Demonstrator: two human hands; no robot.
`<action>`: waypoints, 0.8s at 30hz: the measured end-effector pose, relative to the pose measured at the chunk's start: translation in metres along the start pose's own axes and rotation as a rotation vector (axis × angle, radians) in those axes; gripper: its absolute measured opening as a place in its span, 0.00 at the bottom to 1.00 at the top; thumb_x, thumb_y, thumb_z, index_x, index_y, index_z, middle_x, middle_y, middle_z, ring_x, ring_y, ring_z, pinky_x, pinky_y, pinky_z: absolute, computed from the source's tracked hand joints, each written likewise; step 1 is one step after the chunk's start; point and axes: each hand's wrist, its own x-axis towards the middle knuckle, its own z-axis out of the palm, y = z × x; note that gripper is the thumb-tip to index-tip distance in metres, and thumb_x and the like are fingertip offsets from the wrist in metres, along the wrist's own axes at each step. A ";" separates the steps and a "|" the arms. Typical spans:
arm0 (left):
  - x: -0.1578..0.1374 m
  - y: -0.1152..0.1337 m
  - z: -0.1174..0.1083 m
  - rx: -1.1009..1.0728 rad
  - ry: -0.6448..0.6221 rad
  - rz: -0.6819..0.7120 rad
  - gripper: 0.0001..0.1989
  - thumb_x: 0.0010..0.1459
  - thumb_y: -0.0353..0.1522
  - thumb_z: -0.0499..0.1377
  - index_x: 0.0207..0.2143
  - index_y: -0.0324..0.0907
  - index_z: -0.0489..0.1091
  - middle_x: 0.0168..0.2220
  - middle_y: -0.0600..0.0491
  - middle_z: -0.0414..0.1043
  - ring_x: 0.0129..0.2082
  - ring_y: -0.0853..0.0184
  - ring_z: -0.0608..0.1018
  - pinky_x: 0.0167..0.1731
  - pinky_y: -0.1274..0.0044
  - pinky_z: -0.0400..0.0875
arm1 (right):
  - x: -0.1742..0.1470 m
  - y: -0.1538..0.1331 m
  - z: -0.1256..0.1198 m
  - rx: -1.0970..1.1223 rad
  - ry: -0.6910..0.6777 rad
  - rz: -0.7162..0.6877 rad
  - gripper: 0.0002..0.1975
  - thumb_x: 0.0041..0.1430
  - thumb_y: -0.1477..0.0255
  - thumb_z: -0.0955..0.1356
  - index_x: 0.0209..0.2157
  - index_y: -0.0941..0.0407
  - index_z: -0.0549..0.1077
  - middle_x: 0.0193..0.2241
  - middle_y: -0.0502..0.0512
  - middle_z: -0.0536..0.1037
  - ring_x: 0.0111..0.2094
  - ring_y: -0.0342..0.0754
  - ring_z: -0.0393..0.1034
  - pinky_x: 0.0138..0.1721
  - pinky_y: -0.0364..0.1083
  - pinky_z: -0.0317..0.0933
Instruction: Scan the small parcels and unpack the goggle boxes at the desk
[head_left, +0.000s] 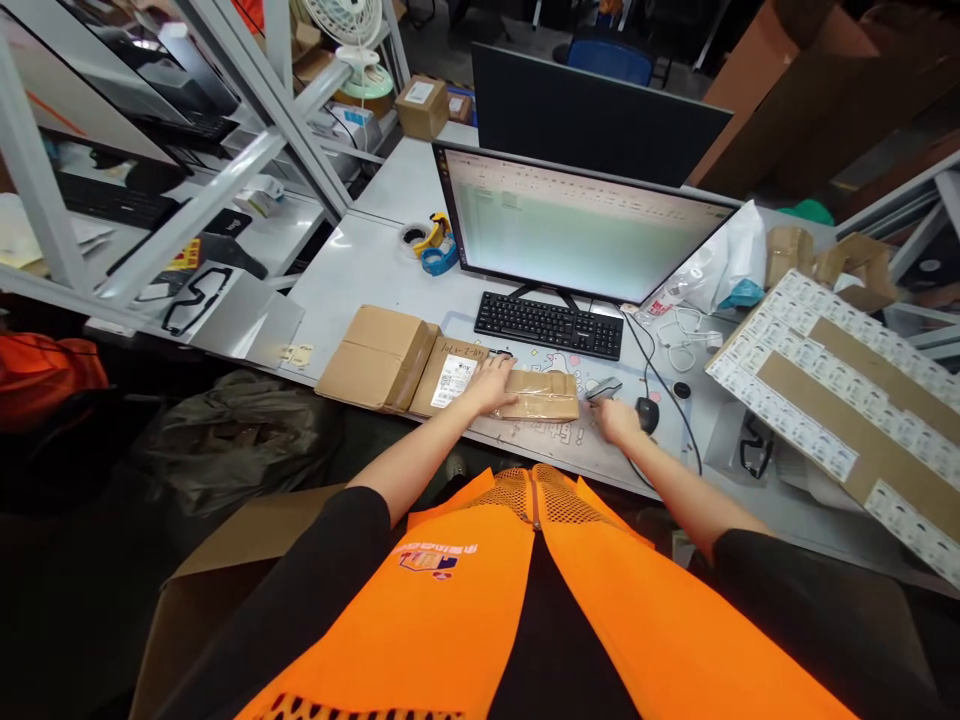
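The taped parcel [544,393] lies flat on the worktop [352,270], near its front edge and in front of the keyboard [550,325]. Its long axis runs left to right, roughly along that edge; one short end faces the right hand [619,420], and the other lies under the left hand [491,385].

Left hand: fingers extended and spread over the parcel's left end, pressing from above, not closed round it. Right hand: fingers curled, grasping a grey tool [604,389]; exact type cannot be determined. The tool's long axis also runs mainly left to right, its left end lower in view and directed towards the parcel's right end. A gap separates the two.

Left of the parcel lies a labelled carton [450,375], bearing handwriting and a white label. Its junction with the parcel is covered by the left hand. A plain carton [375,355] adjoins it on the far left. The mouse [647,413] sits just right of the right hand.
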 end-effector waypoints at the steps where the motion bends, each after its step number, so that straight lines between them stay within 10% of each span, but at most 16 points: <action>1: 0.006 0.005 -0.004 0.044 -0.012 0.047 0.43 0.58 0.40 0.74 0.74 0.39 0.69 0.74 0.34 0.66 0.73 0.38 0.68 0.72 0.54 0.62 | 0.000 -0.002 0.012 0.025 -0.015 0.032 0.13 0.73 0.69 0.68 0.48 0.59 0.84 0.37 0.70 0.85 0.40 0.62 0.84 0.44 0.54 0.72; 10: 0.005 0.016 0.002 0.319 -0.056 0.299 0.28 0.74 0.36 0.53 0.68 0.28 0.73 0.59 0.26 0.76 0.61 0.39 0.76 0.64 0.54 0.65 | -0.001 -0.030 0.059 0.359 0.179 0.056 0.28 0.69 0.76 0.58 0.64 0.66 0.76 0.59 0.76 0.81 0.58 0.61 0.78 0.61 0.56 0.71; 15: 0.008 0.016 -0.003 0.248 -0.048 0.243 0.24 0.76 0.33 0.50 0.63 0.30 0.76 0.57 0.28 0.79 0.59 0.43 0.79 0.67 0.56 0.64 | -0.024 -0.045 0.064 0.497 0.446 -0.272 0.20 0.74 0.66 0.62 0.52 0.58 0.83 0.63 0.72 0.77 0.65 0.62 0.71 0.68 0.60 0.67; 24: 0.063 0.007 -0.034 0.208 -0.007 -0.008 0.18 0.78 0.37 0.53 0.54 0.40 0.80 0.49 0.42 0.86 0.47 0.52 0.84 0.46 0.69 0.72 | -0.015 -0.069 0.017 0.043 0.154 -0.446 0.12 0.71 0.70 0.72 0.53 0.58 0.78 0.59 0.71 0.79 0.61 0.65 0.70 0.64 0.60 0.65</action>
